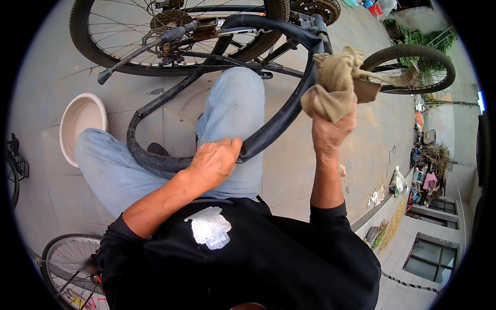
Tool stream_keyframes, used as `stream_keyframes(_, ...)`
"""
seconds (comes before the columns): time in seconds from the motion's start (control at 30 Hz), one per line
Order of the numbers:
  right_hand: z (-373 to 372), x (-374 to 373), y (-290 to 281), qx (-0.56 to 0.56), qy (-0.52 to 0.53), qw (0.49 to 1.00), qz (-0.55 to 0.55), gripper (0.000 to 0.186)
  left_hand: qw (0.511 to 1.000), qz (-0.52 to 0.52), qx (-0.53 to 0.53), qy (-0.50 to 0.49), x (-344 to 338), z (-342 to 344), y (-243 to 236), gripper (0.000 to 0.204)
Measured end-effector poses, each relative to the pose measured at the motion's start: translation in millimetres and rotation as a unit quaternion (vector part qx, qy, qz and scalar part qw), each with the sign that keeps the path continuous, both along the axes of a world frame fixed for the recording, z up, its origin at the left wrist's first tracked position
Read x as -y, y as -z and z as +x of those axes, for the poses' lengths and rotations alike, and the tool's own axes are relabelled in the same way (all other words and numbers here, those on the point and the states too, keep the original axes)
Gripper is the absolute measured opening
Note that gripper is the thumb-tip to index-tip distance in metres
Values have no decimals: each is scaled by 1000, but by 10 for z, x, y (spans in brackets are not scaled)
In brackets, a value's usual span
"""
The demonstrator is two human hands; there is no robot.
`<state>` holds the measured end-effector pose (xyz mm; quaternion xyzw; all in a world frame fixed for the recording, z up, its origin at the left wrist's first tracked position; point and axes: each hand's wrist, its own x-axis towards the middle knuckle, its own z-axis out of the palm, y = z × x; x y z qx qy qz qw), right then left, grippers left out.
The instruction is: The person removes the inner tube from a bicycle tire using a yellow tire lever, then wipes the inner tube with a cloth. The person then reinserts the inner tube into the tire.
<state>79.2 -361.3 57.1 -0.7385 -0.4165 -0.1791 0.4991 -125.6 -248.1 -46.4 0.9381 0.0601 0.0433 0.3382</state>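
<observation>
A black bicycle inner tube (281,123) curves in a large loop over my jeans, from the bicycle at the top down to my lap. My left hand (214,161) is closed around the tube's lower stretch, fingers pressed together. Up on the right, my right hand (335,129) grips a crumpled tan cloth (335,82), which stands above the fist with a loose end trailing right. The cloth is beside the tube's upper right part; whether they touch I cannot tell. A bicycle wheel (178,68) with a dark knobby tyre lies beyond my knees, still joined to the bicycle.
A pale plastic basin (65,138) stands on the paved floor left of my knee. The bicycle's kickstand (129,58) sticks out toward it. Another wheel (450,70) is at the upper right, and a second bicycle's wheel (49,263) at the lower left. Clutter lines the right wall.
</observation>
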Motion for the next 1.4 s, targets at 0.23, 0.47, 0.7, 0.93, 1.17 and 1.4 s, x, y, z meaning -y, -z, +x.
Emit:
stream_keyframes(0.23,-638,83,548,194,-266,918,-221,37,999,-13,48,5,15,-69,163,34)
stream_keyframes(0.47,845,26,650,193,-18,933,-303,43,998,-53,-40,20,28,-96,40,38)
stream_keyframes(0.7,920,-99,999,49,23,951,-304,44,992,-28,-122,-16,-699,-946,110,74)
stream_keyframes(0.93,636,-79,902,-121,58,940,-313,50,989,-36,-136,-44,-1160,-1407,797,29)
stream_keyframes(1.17,-362,-42,556,-277,-59,946,-160,44,989,-62,-114,-69,-1015,-1173,635,18)
stream_keyframes(1.4,-1524,-196,651,-10,-308,933,-186,50,987,-138,32,-79,-705,-673,379,23)
